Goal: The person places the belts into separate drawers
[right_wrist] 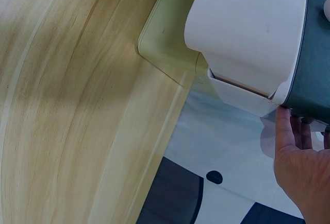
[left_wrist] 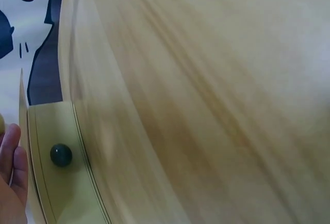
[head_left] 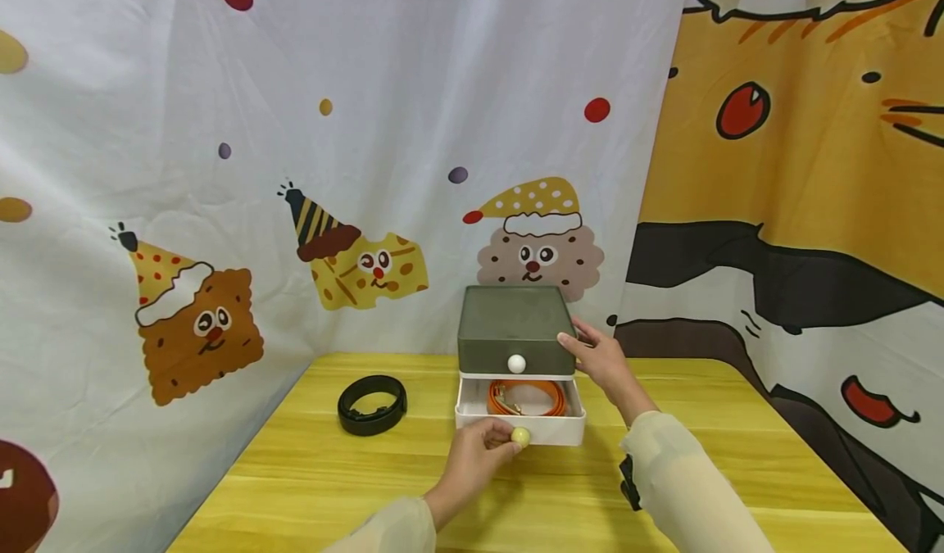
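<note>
A small stacked drawer box stands at the table's back, its top drawer dark green (head_left: 516, 319) with a white knob (head_left: 516, 364). Below it, the white drawer (head_left: 553, 432) is pulled out toward me, and a coiled orange belt (head_left: 559, 399) with gold-coloured metal lies inside. My left hand (head_left: 472, 457) pinches that drawer's pale yellow knob (head_left: 520, 437) between thumb and fingers. My right hand (head_left: 601, 362) rests against the right side of the green part, thumb near its front edge. In the right wrist view its fingers (right_wrist: 284, 131) reach straight along that side.
A coiled black belt (head_left: 372, 405) lies on the wooden table (head_left: 295, 471) left of the box. The wrist views show a yellow bottom drawer (left_wrist: 56, 193) with a dark knob (left_wrist: 61, 155). A printed cartoon curtain (head_left: 398, 127) hangs close behind the box.
</note>
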`<state>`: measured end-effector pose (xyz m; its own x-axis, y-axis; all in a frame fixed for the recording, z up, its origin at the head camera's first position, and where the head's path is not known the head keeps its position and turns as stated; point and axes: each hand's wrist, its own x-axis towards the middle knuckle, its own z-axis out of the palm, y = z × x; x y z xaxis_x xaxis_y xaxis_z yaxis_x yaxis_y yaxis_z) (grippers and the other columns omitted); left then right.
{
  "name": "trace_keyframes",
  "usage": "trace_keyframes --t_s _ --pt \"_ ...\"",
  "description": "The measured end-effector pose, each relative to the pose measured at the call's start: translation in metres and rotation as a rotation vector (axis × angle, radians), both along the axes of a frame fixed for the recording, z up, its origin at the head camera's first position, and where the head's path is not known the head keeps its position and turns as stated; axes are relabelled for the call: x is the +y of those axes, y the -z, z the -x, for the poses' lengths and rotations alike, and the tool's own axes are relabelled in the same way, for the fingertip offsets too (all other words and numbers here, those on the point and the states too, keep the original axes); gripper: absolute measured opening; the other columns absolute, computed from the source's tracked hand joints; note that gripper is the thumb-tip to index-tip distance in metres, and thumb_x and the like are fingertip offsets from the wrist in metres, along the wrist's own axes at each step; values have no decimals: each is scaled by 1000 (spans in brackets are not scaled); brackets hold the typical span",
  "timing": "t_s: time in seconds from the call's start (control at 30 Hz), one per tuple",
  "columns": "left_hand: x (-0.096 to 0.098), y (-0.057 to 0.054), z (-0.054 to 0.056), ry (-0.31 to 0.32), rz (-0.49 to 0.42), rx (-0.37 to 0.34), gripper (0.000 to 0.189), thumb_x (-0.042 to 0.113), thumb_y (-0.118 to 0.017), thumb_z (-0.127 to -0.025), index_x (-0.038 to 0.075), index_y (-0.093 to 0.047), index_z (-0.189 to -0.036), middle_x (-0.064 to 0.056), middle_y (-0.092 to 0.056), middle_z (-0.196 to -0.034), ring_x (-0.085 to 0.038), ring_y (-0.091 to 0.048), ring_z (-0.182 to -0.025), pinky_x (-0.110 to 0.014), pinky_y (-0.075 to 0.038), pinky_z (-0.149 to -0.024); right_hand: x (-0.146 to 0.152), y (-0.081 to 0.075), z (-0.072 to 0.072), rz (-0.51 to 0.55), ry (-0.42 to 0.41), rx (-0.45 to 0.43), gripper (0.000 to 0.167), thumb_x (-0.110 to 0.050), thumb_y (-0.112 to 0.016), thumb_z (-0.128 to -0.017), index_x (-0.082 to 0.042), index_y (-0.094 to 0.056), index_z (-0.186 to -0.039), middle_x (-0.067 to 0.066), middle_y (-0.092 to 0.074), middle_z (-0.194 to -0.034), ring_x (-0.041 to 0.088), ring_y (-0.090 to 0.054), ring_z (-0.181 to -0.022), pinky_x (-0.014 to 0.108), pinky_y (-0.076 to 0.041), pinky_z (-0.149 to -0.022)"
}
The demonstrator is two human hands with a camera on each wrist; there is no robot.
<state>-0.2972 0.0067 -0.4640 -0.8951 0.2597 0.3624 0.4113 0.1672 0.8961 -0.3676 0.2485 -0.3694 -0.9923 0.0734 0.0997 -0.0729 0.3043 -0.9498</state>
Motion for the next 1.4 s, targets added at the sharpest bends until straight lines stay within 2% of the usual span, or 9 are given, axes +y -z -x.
trace_keyframes --t_s 0.53,0.73,1.07,1.4 --pt "6 1 20 -5 -31 11 13 -1 -77 -83 0 -70 -94 -6 -73 -85 -9 -66 -69 -23 -56 -63 1 -1 0 5 -8 -1 81 -49 -65 -94 -16 -28 -158 25 -30 -155 40 -42 -135 49 -43 -103" --pt "10 4 29 -31 -62 -36 11 -2 -77 -84 -1 -71 -93 -6 -73 -85 -9 -67 -72 -24 -57 -65 2 -1 -1 14 -15 -11 81 -49 -65 -94 -17 -27 -158 25 -28 -156 40 -42 -135 49 -43 -104" --pt "14 3 38 -49 -123 -68 12 -2 -76 -84 -3 -71 -95 -11 -72 -87 -20 -69 -75 -35 -59 -68 1 -1 0 31 -23 -12 80 -47 -65 -94 -17 -27 -158 25 -25 -157 40 -41 -136 50 -41 -105" --pt "18 5 47 -100 -111 -72 11 0 -76 -85 -2 -72 -94 -7 -72 -84 -15 -68 -71 -28 -57 -65 1 0 -1 49 -39 10 80 -44 -65 -95 -15 -26 -158 27 -24 -157 41 -40 -137 50 -41 -105"
